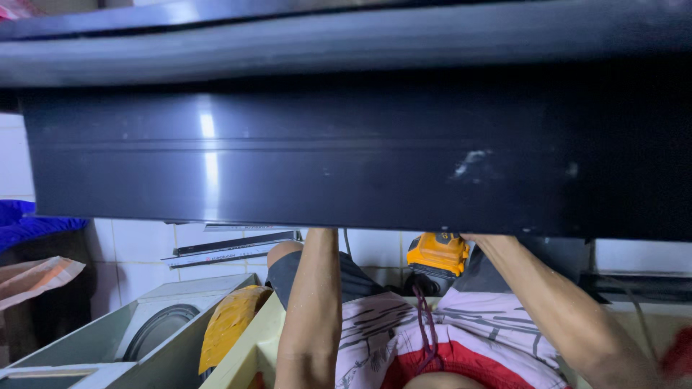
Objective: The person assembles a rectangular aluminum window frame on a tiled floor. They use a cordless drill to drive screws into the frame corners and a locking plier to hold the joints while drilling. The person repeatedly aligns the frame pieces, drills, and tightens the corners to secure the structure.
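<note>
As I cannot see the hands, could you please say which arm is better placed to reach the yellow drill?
Probably the right arm: its wrist rises beside the yellow drill; the left arm stands farther off.

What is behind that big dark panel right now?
Both forearms run up behind the dark panel, so both hands are hidden. A yellow power tool shows just under its lower edge; whether either hand grips it cannot be seen.
</note>
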